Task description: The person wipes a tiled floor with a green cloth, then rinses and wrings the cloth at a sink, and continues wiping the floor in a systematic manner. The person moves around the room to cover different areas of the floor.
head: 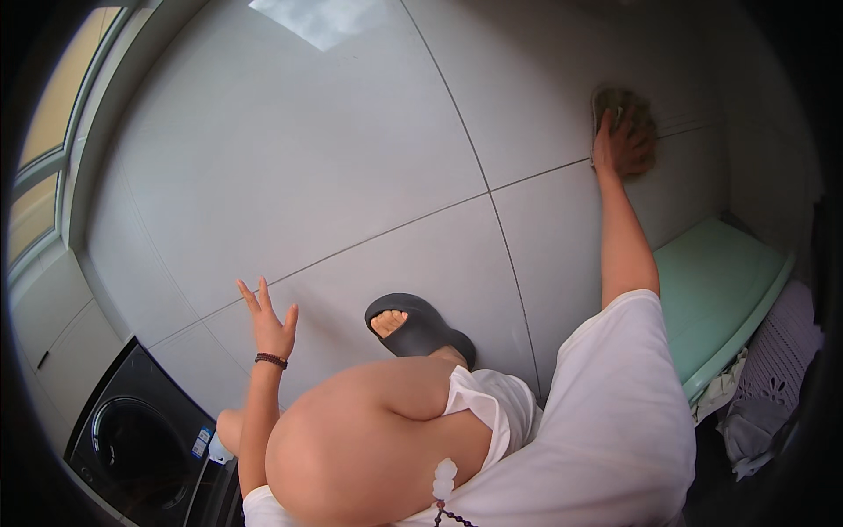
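At the upper right, my right hand (622, 143) lies spread on a brownish cloth (640, 105), pressing it against the large grey floor tiles (316, 151). Hand and cloth are both blurred, and the palm side is hidden. My left hand (271, 323), with a dark beaded bracelet (271, 360) at the wrist, is raised at the lower left with its fingers apart and nothing in it. Between the two arms a foot in a dark grey slipper (421, 329) rests on the tiles. A pendant (444, 479) on a beaded string hangs over the white clothing.
A black front-loading appliance (138, 435) with a round door stands at the lower left, below pale cabinets (49, 336) and a window frame (39, 168). At the right are a light green lid or panel (721, 290) and a lilac openwork fabric (780, 342).
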The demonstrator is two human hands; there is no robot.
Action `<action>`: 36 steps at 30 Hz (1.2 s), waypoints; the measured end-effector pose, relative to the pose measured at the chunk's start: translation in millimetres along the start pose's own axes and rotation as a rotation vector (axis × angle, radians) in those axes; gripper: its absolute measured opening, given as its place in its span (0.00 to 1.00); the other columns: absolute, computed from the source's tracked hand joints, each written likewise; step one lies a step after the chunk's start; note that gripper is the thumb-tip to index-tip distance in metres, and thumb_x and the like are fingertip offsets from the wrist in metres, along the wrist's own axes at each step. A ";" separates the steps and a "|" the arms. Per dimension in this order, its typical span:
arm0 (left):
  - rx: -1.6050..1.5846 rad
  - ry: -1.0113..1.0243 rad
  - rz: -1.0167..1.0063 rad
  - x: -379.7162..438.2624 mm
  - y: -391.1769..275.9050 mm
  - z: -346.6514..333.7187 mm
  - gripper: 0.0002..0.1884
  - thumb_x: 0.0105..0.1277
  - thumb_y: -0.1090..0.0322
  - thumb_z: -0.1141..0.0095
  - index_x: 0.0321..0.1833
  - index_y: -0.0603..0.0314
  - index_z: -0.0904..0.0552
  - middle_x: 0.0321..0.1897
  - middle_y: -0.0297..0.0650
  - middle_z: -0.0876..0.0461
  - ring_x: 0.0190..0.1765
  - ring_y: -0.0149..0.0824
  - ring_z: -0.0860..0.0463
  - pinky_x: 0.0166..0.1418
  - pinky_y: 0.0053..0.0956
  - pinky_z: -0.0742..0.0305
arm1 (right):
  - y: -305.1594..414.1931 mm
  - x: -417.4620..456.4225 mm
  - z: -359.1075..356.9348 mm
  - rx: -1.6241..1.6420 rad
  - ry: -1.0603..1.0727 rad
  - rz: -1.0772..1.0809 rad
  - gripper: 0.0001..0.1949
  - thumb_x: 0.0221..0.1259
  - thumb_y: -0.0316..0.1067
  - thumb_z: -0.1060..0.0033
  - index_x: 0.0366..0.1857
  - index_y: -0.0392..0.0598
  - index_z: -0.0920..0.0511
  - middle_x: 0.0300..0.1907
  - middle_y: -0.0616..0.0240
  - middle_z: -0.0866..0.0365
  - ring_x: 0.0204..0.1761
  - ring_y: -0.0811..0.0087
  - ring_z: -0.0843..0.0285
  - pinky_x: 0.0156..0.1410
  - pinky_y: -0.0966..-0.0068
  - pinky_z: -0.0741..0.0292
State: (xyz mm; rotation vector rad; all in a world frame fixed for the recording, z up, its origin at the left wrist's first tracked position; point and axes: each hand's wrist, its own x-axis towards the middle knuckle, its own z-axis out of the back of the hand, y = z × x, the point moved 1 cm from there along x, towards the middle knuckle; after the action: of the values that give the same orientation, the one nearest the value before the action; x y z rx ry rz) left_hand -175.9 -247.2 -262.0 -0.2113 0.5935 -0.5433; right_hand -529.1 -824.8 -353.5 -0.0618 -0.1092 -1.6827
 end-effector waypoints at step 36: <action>-0.159 -0.066 0.296 -107.6 74.7 -39.2 0.42 0.63 0.66 0.37 0.78 0.62 0.44 0.80 0.56 0.72 0.79 0.65 0.52 0.76 0.50 0.40 | 381.5 -256.6 -38.1 0.271 0.028 1.221 0.33 0.66 0.68 0.60 0.76 0.78 0.42 0.82 0.65 0.59 0.81 0.39 0.76 0.72 0.25 0.70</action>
State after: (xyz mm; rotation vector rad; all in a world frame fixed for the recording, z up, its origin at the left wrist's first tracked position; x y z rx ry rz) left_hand -241.7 -127.6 -268.3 -0.2850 0.5920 -0.2024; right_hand -119.9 -618.0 -404.7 0.0893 -0.2207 -0.4411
